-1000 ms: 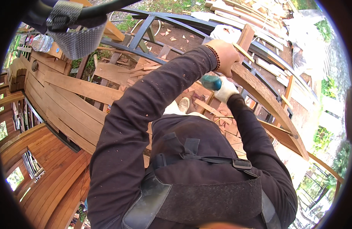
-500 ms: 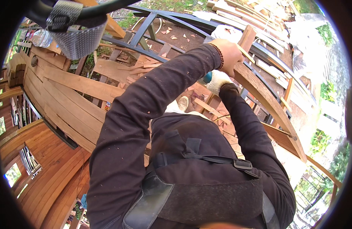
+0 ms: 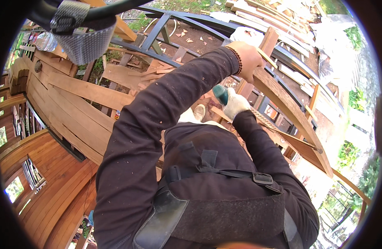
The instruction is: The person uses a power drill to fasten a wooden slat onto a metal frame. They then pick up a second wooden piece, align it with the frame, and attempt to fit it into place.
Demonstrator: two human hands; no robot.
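Note:
My bare left hand [image 3: 248,61], with a beaded bracelet at the wrist, is closed over the upper end of a long curved wooden beam [image 3: 296,107]. A thin yellowish strip [image 3: 267,59] sticks out beside its knuckles; I cannot make out whether it is held or lies behind. Below it, my right hand [image 3: 236,103] wears a pale work glove. It is wrapped round a teal-handled tool [image 3: 220,94], whose rounded end points up and left; the working part is hidden. The right hand is apart from the beam, on its near side.
Wide curved planks [image 3: 70,108] spread across the left. Wood offcuts [image 3: 155,71] lie ahead, before a dark metal frame [image 3: 158,35]. Stacked boards [image 3: 261,16] are at the far right. A shoe [image 3: 199,112] shows below my hands. A grey strap [image 3: 81,35] hangs at the upper left.
My right hand has come down toward my body with the teal-handled tool, away from the left hand, and more of the handle shows. The left hand and beam stay in place.

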